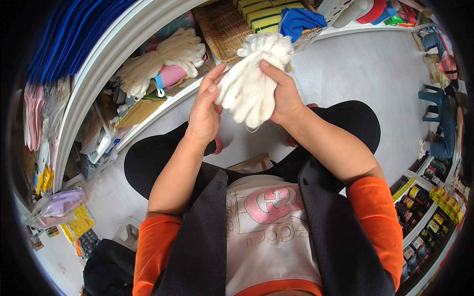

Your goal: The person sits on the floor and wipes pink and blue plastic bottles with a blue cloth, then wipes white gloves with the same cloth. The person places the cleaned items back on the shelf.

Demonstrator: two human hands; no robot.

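A bundle of white knitted work gloves (251,88) is held up in front of me, its finger ends hanging down and its gathered cuffs at the top. My right hand (287,92) grips the bundle's right side, thumb on top. My left hand (207,105) rests against the left edge, fingers fairly straight; whether it grips the bundle is unclear. Another bundle of cream gloves (163,61) lies on the low shelf at the left, beside a pink and blue item (172,76). Behind the held bundle is a wicker basket (218,31) with yellow sponges (261,14) and a blue cloth (301,22).
A white shelf edge (163,107) curves along the left, with blue hanging goods (70,37) above. Bottles (418,196) stand on shelves at the right. Another person's legs (446,129) show near a teal stool (431,97). A wooden stool part (251,163) is beneath me.
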